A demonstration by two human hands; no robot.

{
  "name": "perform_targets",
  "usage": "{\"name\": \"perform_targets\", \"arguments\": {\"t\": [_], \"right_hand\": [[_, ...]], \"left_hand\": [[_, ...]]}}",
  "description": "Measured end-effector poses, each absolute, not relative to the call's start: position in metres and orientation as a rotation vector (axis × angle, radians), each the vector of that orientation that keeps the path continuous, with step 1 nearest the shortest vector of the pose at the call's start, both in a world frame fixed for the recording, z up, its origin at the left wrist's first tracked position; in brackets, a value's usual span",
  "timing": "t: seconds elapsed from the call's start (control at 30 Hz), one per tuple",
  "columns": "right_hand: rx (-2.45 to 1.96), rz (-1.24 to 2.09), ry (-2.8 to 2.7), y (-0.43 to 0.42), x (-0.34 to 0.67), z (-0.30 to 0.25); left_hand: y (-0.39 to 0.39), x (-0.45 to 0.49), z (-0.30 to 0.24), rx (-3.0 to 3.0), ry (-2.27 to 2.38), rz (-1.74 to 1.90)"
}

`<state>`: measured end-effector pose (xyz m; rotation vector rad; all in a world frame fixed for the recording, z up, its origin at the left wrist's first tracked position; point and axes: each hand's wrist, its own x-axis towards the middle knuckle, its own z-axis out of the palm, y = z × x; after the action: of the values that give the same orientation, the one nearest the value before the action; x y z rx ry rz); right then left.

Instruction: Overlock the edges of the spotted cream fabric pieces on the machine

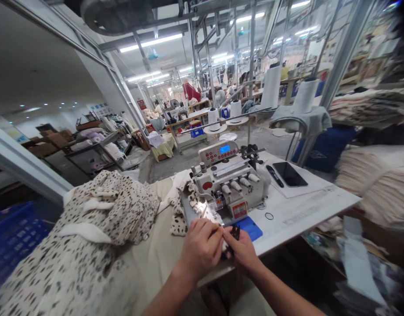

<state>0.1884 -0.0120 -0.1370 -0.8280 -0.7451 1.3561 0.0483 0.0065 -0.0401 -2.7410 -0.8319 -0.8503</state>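
My left hand is closed, its fingers pinching the edge of a piece of spotted fabric just in front of the sewing machine. Right against it, my right hand is closed around small dark thread snips, whose tips point up past the fingers. The fingers of both hands meet, and they hide most of the cloth between them. Behind them stands an overlock sewing machine with a lit needle area and a blue display. Cream cloth with black spots lies at the machine's left side.
A large heap of spotted fabric fills the left side. On the white table lie a phone, a black pen-like cutter and a black ring. Thread cones stand behind. Stacked cloth is at right.
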Motion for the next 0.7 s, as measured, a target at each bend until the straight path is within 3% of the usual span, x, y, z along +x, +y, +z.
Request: {"name": "perform_targets", "arguments": {"t": [0.4, 0.7], "right_hand": [[-0.733, 1.4, -0.657, -0.008, 0.187, -0.138], [-0.729, 1.394, -0.663, -0.011, 0.187, -0.139]], "left_hand": [[0.036, 0.033, -0.044, -2.751, -0.948, -1.045], [0.072, 0.011, -0.03, -2.769, -1.127, -0.944]]}}
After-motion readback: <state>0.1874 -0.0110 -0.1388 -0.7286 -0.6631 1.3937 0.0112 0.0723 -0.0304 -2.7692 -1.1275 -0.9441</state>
